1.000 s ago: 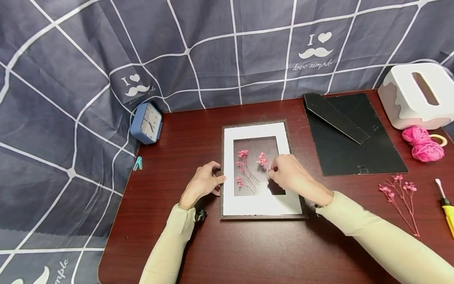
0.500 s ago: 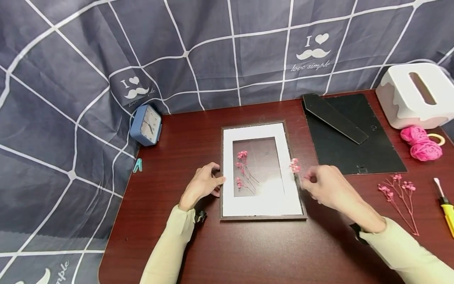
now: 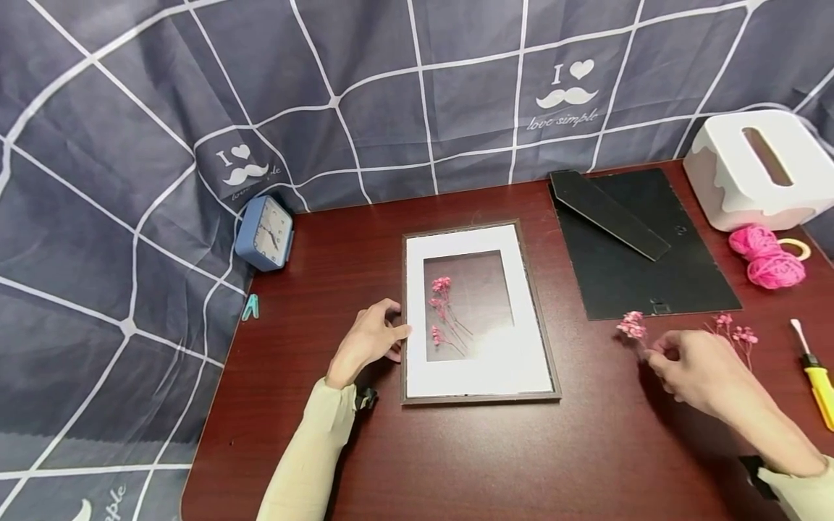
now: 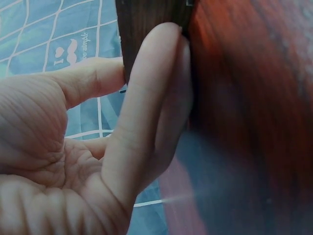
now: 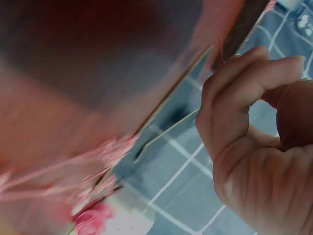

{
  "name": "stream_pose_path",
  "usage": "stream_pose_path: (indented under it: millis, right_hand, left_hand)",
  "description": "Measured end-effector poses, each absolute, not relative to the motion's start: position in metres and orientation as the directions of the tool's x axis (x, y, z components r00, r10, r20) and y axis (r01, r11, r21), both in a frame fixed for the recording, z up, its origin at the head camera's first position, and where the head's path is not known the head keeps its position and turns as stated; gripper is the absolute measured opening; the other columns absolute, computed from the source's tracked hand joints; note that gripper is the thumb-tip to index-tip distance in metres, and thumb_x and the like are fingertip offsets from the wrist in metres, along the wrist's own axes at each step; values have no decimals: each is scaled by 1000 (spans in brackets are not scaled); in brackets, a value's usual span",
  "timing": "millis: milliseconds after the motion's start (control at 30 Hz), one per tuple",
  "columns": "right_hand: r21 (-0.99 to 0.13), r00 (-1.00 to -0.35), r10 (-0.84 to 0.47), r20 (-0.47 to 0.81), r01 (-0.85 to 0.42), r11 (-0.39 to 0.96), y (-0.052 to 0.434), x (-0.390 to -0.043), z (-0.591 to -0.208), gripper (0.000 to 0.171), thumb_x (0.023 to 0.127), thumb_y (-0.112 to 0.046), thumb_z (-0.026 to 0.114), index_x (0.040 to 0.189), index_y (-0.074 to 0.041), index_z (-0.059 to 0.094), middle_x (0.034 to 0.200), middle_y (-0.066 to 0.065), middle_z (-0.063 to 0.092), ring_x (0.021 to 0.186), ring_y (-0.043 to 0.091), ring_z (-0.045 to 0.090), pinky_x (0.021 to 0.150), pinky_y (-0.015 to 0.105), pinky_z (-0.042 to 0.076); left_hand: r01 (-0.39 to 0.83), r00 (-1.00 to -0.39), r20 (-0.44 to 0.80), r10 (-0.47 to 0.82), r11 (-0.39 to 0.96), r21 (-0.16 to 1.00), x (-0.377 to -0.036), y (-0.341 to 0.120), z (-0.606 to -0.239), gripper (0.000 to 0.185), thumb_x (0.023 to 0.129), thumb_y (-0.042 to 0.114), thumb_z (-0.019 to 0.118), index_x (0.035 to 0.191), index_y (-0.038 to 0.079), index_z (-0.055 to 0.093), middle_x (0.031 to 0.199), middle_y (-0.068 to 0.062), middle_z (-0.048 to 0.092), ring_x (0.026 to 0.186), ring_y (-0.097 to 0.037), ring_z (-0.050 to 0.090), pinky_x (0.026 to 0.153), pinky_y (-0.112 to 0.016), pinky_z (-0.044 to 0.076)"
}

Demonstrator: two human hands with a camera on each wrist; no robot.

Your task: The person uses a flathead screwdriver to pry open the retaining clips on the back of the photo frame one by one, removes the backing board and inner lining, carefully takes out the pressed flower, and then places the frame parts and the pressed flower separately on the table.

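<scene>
My left hand [image 3: 368, 340] holds the left edge of a brown picture frame [image 3: 549, 351], thumb on its face and fingers against its side [image 4: 154, 17]. Within the frame lies a white mat [image 3: 495, 380] with a rectangular window. Pink dried flower sprigs [image 3: 441, 284] lie in the left half of that window. My right hand [image 3: 700, 365], out to the right of the frame, pinches a sprig of pink dried flowers [image 3: 632, 325] between thumb and fingertips. Another pink sprig [image 3: 745, 335] lies on the table, partly hidden behind the right hand.
A black backing board [image 3: 641, 278] with its stand lies at the back right. Beyond it are a white tissue box [image 3: 736, 181], pink yarn [image 3: 775, 268] and a yellow-handled screwdriver [image 3: 817, 391]. A blue clock [image 3: 263, 235] and a teal clip [image 3: 250, 307] sit at left.
My right hand has lifted one flower sprig from the window's right half and carried it right, off the frame, toward the loose sprig. The left hand has stayed on the frame's edge.
</scene>
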State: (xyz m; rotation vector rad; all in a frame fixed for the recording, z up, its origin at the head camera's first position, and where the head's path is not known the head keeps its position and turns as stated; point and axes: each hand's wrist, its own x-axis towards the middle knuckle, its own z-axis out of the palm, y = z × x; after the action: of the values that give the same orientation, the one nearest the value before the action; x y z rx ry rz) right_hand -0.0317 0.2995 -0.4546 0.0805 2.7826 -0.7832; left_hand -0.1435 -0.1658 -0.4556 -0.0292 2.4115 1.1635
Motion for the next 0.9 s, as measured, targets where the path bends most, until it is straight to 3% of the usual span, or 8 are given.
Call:
stream_pose_path:
  millis: [133, 567, 900]
  right_hand:
    - [-474, -956, 16, -294, 160, 866, 320, -29, -461, 22, 104, -16, 67, 90, 0, 70, 60, -1, 61, 58, 16, 58, 50, 28, 41]
    - [-419, -937, 34, -348, 188, 888, 345, -27, -469, 25, 106, -12, 63, 84, -1, 68, 59, -2, 60, 55, 16, 58, 53, 28, 38]
    - [-388, -950, 63, -306, 185, 903, 343, -28, -468, 29, 103, -16, 69, 79, -1, 69, 54, -1, 58, 55, 18, 54, 55, 31, 36]
  left_hand:
    - [-209, -896, -406, 178, 638, 741, -143, -167, -456, 51, 103, 10, 72, 150, 0, 56, 91, -17, 72, 60, -18, 75, 61, -36, 68]
    - [-215, -898, -404, 175, 627, 749, -143, -166, -457, 51, 103, 9, 71, 151, 0, 56, 91, -17, 72, 61, -17, 74, 61, -35, 68]
    - [-226, -890, -424, 168, 644, 731, -145, -166, -457, 52, 104, 12, 72, 152, 2, 55, 92, -16, 72, 61, -18, 75, 63, -36, 68]
